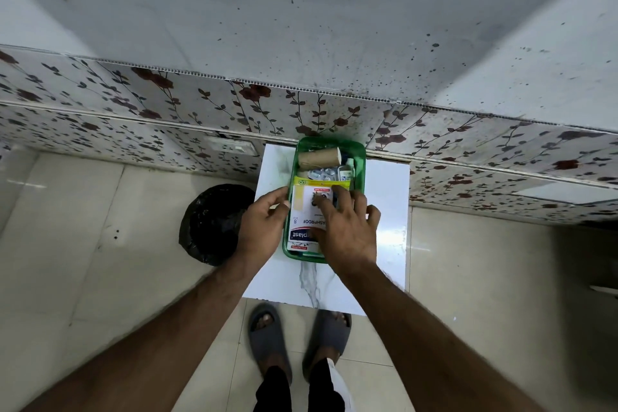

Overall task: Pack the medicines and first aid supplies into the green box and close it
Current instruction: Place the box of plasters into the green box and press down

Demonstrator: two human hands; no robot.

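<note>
The green box (pixel 360 160) sits open at the centre of the frame, on my small white table (pixel 388 227) pushed against the flowered wall panel (pixel 167 104). Toward the top of the box lie a tan bandage roll (pixel 319 157), a silvery blister strip (pixel 322 173) and a yellow-edged packet (pixel 321 183). Nearest me, a white plaster carton (pixel 302 216) lies flat over the rest. My right hand (pixel 347 231) is spread across it, fingers pressing down, closed on nothing. My left hand (pixel 264 217) braces the box's left wall, thumb and fingers loosely curled at the carton's edge; I can't quite tell whether they pinch the carton or only touch it. I judge I'm seating the last supplies, so packing looks nearly finished. Next comes the closing, which calls for a level load below the rim and a lid, yet no lid shows anywhere here. My right hand hides the box's lower right corner, and small items near the roll are too blurred to name. A black-lined bin (pixel 214 224) stands left of the table.
</note>
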